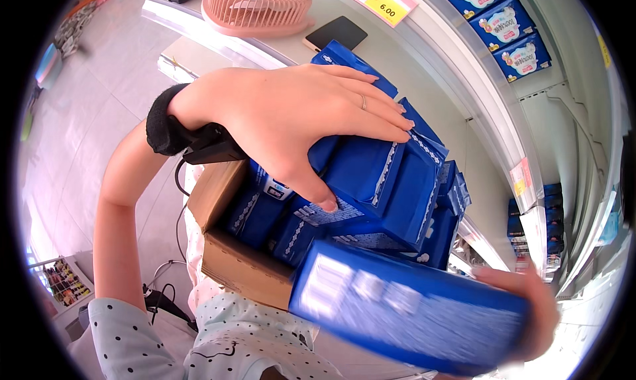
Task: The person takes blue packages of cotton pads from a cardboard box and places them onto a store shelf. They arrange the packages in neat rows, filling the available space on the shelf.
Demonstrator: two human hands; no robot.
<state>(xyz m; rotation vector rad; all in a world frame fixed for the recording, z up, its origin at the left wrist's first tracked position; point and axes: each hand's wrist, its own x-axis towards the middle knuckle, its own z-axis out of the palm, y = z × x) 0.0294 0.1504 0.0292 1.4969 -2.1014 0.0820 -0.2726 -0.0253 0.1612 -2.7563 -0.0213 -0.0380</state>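
Note:
My left hand (298,106) lies spread, palm down, over several blue plastic-wrapped packages (365,169), its thumb and fingertips touching them. These packs stack up in and above a brown cardboard box (243,258), partly hidden by the hand. Low on the right, my right hand (539,310) grips one end of another blue package (407,310). That package is tilted, motion-blurred, and bears white printing and a barcode panel. It overlaps the near right corner of the box.
A pink plastic fan (256,7) and a dark flat device (338,34) sit on the white shelf (422,77) ahead. More blue packs (514,42) occupy a shelf at upper right. A cable (180,216) hangs beside the box at left.

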